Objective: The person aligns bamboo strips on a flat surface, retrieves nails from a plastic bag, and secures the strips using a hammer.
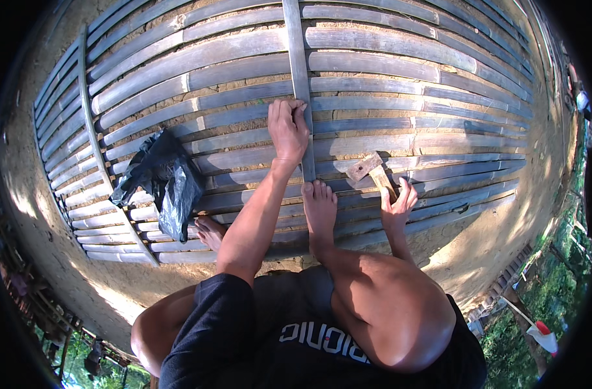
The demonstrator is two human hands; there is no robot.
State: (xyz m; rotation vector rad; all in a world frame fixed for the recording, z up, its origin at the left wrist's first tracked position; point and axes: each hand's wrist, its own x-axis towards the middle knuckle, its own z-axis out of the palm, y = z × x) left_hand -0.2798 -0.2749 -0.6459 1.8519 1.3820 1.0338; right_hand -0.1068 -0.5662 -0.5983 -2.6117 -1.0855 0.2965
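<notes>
Bamboo crosspiece [298,71], a long grey flattened strip, runs from the far edge of the scene toward the person, lying across a wide panel of split grey bamboo slats [399,78] spread on bare earth. The left hand [287,128] lies flat on top of the strip, fingers stretched out toward the far side, pressing on it rather than gripping. Just near of that hand, the strip's near end meets the toes of the person's right foot [319,211], which stands on the slats. To the right, the right hand [397,206] is clenched around the pale wooden handle of a small hammer [372,171], whose blocky weathered head rests on the slats just right of the strip. The other bare foot [210,231] shows farther left, near the panel's near edge. A crumpled black plastic bag [163,180] lies on the slats left of the left forearm. A second thin bamboo crosspiece [92,123] crosses the slats near the panel's left end. Sunlit packed ground [458,253] surrounds the panel.
</notes>
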